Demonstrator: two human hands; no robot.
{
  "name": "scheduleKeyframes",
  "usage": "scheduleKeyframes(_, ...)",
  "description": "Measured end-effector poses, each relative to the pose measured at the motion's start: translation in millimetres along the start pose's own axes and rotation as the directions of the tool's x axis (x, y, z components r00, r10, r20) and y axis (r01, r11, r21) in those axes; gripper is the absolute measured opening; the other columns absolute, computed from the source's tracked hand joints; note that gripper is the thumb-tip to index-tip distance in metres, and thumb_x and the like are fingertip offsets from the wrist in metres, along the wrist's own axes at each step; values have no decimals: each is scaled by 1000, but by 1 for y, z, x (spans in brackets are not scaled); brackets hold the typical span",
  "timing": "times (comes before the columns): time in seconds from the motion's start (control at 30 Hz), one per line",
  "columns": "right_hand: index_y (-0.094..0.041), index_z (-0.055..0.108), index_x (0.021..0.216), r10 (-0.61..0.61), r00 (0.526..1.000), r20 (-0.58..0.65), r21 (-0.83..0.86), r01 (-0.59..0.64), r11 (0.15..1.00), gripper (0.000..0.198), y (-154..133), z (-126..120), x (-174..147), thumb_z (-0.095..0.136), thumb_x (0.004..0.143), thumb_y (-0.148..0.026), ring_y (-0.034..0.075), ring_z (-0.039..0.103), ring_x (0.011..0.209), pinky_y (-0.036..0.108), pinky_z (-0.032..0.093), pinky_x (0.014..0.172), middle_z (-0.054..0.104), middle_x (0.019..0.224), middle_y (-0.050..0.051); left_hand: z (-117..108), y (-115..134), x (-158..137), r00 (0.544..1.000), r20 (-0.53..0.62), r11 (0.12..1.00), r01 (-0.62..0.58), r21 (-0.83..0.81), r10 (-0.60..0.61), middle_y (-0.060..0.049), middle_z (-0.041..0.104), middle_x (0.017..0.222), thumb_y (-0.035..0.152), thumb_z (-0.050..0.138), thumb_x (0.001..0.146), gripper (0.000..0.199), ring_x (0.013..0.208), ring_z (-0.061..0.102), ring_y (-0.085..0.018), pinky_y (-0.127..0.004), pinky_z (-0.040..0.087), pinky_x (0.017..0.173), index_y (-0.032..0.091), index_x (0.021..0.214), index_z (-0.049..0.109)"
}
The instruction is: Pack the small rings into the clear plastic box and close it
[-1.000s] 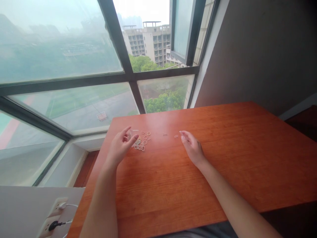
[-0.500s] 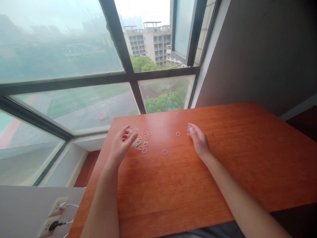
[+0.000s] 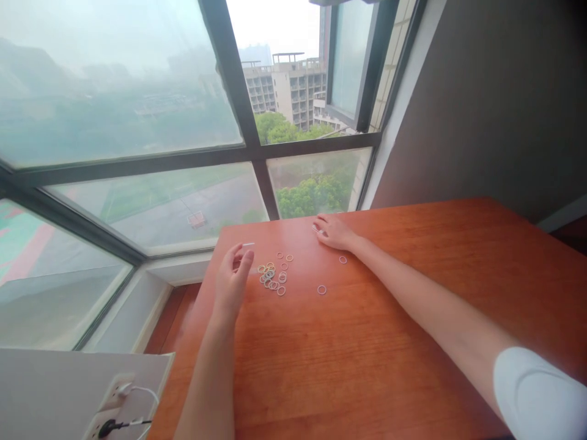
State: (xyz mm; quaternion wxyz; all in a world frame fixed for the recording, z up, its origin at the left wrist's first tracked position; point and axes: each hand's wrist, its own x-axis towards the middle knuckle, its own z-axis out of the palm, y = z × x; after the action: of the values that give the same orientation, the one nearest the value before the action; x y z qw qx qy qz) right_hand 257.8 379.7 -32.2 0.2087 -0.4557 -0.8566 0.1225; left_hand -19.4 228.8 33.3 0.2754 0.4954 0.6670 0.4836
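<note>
My left hand (image 3: 233, 275) is raised over the left side of the table, thumb and fingers closed on a small see-through piece with a thin white edge (image 3: 248, 244); its kind is not clear. Just right of it lies a loose cluster of small pale rings (image 3: 269, 276), several overlapping, in white, yellowish and grey tones. My right hand (image 3: 334, 232) rests at the table's far edge with fingers curled down. Something whitish shows at its fingertips, too small to name. Two single rings lie apart: one pinkish ring (image 3: 343, 260) below my right hand and another ring (image 3: 321, 289) nearer me.
The reddish-brown wooden table (image 3: 367, 348) reaches from the window to the right. Dark window frames (image 3: 183, 164) stand behind it, with one pane open at the upper right. Wall sockets (image 3: 112, 397) with plugged-in cords are at the lower left.
My right hand has moved left and away from me to the far edge, covering where a small ring lay. My left hand stays near the cluster. The view has shifted slightly.
</note>
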Motion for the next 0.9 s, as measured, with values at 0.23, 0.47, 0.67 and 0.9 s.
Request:
scheduleKeyframes(0.23, -21, 64, 115, -31, 996, -80, 267, 51, 962, 40, -26, 6, -43, 57, 77, -27, 26, 53, 122, 42, 39, 106, 59, 132, 11, 6, -3, 0, 999, 12, 999, 46, -29, -45, -11, 63, 113, 67, 59, 75, 72, 104, 59, -27, -39, 44, 94, 16, 126, 56)
scheduleKeyframes(0.47, -19, 64, 112, 441, 898, -10, 943, -139, 303, 44, -28, -18, -50, 43, 83, -44, 25, 62, 112, 41, 49, 94, 69, 116, 10, 7, 3, -3, 989, 145, 986, 23, -166, 1, -12, 66, 111, 67, 57, 76, 71, 109, 59, -29, -38, 46, 92, 14, 123, 59)
scheduleKeyframes(0.67, -21, 66, 104, 531, 845, 63, 975, -166, 149, 36, -23, -37, -76, 51, 81, -44, 27, 63, 111, 43, 52, 90, 72, 110, 9, 5, 12, -9, 971, 240, 973, 75, -219, -21, -14, 68, 110, 68, 56, 77, 67, 105, 61, -29, -36, 51, 84, 13, 116, 62)
scheduleKeyframes(0.9, -23, 61, 106, 716, 685, -134, 921, -181, 345, 35, -59, -8, -109, 50, 82, -46, 25, 62, 105, 39, 52, 86, 69, 111, 7, -4, 9, -10, 923, 384, 897, 164, -411, 7, -15, 63, 122, 57, 62, 81, 68, 104, 64, -26, -40, 52, 89, 18, 134, 47)
